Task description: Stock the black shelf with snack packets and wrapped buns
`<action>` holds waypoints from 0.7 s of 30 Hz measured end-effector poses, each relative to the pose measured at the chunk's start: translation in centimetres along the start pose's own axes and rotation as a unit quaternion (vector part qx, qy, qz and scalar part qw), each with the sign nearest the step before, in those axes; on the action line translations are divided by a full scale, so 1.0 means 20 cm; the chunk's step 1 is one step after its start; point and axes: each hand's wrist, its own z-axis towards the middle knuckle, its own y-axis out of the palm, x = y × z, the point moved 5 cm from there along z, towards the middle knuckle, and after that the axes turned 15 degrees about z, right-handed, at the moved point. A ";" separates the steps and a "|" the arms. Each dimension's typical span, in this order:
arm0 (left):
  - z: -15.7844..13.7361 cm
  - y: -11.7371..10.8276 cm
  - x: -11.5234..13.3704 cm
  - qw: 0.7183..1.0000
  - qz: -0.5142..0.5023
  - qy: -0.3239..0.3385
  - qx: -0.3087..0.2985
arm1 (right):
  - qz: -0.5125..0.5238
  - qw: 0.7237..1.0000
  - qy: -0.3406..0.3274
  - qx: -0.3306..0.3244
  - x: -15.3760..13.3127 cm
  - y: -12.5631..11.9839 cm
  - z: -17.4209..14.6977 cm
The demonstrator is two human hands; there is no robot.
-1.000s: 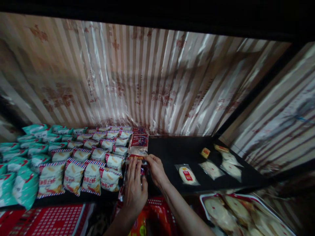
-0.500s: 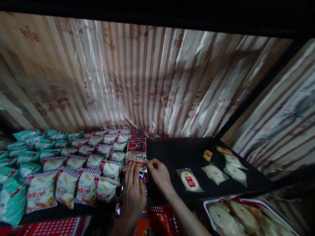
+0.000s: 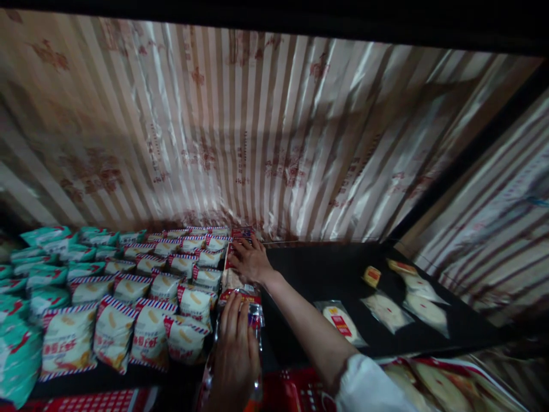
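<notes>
A column of flat red packets (image 3: 234,277) lies on the black shelf, running from the back toward the front. My right hand (image 3: 251,262) rests on the far part of this column, palm down with fingers spread. Nearer to me, my left hand (image 3: 235,343) lies flat along the front packets, its fingers stretched out and pointing away. A shiny silver-edged packet (image 3: 257,313) shows just beside the left fingers; the rest of it is hidden under the hand. White snack bags with striped edges (image 3: 114,329) stand in rows directly left of the column.
Teal bags (image 3: 43,303) fill the far left. To the right, the black shelf (image 3: 295,286) holds flat round breads in clear wrappers (image 3: 338,323) and a small yellow packet (image 3: 372,276). Red baskets (image 3: 98,400) sit below the front edge. Striped sheeting (image 3: 274,126) covers the back.
My right hand has moved from the column's right edge to its far part, and its fingers have spread. My left hand has slid slightly toward me. The view has shifted a little.
</notes>
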 end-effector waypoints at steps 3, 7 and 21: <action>-0.01 0.01 -0.01 1.000 0.000 -0.011 -0.005 | -0.027 0.999 0.022 -0.041 0.00 0.03 0.03; -0.02 0.03 -0.03 1.000 0.009 -0.015 -0.001 | -0.036 0.996 0.050 -0.070 0.01 0.07 0.04; 0.01 -0.05 0.02 0.997 0.030 0.001 0.072 | -0.005 0.995 0.066 -0.078 0.10 0.13 0.08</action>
